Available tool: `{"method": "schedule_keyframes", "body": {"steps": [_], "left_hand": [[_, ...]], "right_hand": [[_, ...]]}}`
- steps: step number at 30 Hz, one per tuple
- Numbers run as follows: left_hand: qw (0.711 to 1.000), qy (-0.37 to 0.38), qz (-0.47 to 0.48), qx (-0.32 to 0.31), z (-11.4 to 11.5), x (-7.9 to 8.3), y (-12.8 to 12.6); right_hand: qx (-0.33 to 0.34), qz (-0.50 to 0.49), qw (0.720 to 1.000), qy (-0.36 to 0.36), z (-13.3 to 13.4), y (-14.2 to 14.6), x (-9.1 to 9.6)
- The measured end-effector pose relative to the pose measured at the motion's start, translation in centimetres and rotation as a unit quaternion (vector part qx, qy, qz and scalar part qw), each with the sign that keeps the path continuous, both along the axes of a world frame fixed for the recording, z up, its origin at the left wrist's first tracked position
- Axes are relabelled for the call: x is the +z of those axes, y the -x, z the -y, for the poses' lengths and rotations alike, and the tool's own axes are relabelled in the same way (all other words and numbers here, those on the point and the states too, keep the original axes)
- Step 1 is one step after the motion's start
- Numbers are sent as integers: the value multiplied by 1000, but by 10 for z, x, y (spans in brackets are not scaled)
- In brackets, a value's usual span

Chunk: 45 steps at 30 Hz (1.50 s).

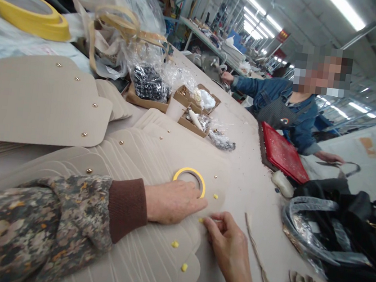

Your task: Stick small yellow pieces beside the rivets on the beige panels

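Observation:
My left hand (174, 201) lies flat, fingers pressed on a fanned stack of beige leather panels (159, 156) with small brass studs. A roll of yellow tape (190, 179) rests on the panels just beyond its fingers. My right hand (227, 243) is right beside it, fingers curled in a pinch at a small yellow tape piece (201, 220) on the top panel's edge. More small yellow pieces (175, 244) are stuck on the lower panels.
Cardboard trays (191, 109) with bagged hardware stand further back. A large beige panel (40, 97) lies at left under big yellow tape rolls (29, 14). A co-worker in a denim jacket (280, 106) works by a red mat (283, 154). Black bags (345, 222) sit at right.

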<state>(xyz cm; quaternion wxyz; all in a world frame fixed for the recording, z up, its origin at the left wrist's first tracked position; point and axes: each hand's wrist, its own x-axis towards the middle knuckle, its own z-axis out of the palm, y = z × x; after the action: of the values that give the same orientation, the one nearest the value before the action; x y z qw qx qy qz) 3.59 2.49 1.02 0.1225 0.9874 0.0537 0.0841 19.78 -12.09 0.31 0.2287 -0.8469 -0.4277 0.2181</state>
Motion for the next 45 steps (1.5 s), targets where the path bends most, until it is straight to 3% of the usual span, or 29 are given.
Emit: {"method": "schedule_keyframes", "body": {"steps": [4, 11, 15, 20, 26, 39, 41, 45], "left_hand": [[1000, -2, -3, 1, 0, 2, 1], [1000, 3, 1, -2, -2, 3, 1], [998, 17, 54, 10, -9, 5, 3], [993, 49, 105, 18, -16, 4, 4], [985, 79, 148, 41, -16, -5, 2], [990, 60, 115, 53, -13, -4, 3], [988, 65, 126, 55, -13, -4, 3], [980, 70, 170, 72, -15, -3, 3]], "right_hand": [[42, -46, 998, -20, 7, 1, -2], [57, 26, 996, -62, -3, 14, -17], [75, 11, 997, -27, -6, 17, -9], [120, -102, 987, 30, -3, 7, 5], [-7, -192, 980, -60, 3, -16, 8], [58, -70, 995, 37, -6, 6, 2], [53, -33, 998, 4, -9, 6, 1], [50, 115, 978, -169, -16, -1, -10]]}}
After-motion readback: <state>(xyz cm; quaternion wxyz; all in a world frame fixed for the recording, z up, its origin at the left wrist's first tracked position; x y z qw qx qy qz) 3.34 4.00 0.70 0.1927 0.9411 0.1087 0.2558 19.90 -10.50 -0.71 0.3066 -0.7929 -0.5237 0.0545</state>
